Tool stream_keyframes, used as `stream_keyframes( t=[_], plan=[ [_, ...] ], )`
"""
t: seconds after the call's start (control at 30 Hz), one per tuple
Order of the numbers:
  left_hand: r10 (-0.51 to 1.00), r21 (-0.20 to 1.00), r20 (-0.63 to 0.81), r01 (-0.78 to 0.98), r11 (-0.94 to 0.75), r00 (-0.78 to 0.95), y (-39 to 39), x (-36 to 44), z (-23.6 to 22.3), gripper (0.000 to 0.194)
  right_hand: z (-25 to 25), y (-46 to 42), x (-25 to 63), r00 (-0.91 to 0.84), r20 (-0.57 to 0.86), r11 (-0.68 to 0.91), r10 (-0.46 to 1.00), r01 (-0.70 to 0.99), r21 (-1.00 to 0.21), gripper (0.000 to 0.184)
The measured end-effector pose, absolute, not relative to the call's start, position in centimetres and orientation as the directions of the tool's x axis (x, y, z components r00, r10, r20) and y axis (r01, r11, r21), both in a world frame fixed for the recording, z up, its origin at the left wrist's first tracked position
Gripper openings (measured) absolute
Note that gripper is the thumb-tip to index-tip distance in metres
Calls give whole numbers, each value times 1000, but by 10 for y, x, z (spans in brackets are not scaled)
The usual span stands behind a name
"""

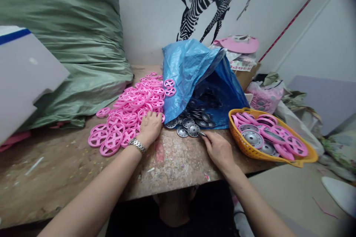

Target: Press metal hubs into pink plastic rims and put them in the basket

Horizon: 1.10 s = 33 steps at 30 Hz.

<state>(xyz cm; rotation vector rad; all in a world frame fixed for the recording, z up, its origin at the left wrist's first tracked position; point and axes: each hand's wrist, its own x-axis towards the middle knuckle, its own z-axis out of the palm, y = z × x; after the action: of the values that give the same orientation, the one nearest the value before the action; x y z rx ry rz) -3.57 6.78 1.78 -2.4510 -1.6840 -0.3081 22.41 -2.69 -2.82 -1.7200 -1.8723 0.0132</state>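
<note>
My left hand [151, 126], with a metal watch [137, 145] at the wrist, is at the right edge of a heap of pink plastic wheels [128, 107]. Its fingers are bent around a pink wheel [162, 117], whose rim shows at their right; the fingertips are partly hidden. My right hand [219, 150] pinches a grey disc like a hubcap [203, 134] between thumb and fingers. More grey discs [193, 130] lie just beyond it, spilling from the mouth of a blue plastic bag [183, 70].
A yellow basket [236, 144] of pink wheels fitted with grey discs stands at the right table edge. Large green sacks [83, 44] and a white board [25, 74] are at the left. Behind the basket sit a clear bag [265, 96] of pink parts and a carton [246, 76].
</note>
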Motion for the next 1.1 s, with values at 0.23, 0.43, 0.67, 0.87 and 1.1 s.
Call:
stream_keyframes(
  t=[0.23,0.43,0.67,0.87,1.1],
  plan=[
    [904,138,255,913,-385,343,58,-43,19,25,-29,-37,228,246,268,90,932,558,-825,30],
    [926,393,237,843,-367,292,35,-52,21,29,-21,-48,220,312,3,-18,950,64,-998,45],
    [926,965,-216,-79,252,311,-13,-38,24,32,-6,-56,203,231,-119,-63,966,-236,-970,41],
    [935,974,-13,215,-68,355,-35,-33,16,17,4,-63,186,91,-261,-189,961,-473,-861,37],
    [701,270,276,647,-713,658,-44,-34,2,27,5,-66,175,18,-324,-271,946,-505,-819,37]
  ],
)
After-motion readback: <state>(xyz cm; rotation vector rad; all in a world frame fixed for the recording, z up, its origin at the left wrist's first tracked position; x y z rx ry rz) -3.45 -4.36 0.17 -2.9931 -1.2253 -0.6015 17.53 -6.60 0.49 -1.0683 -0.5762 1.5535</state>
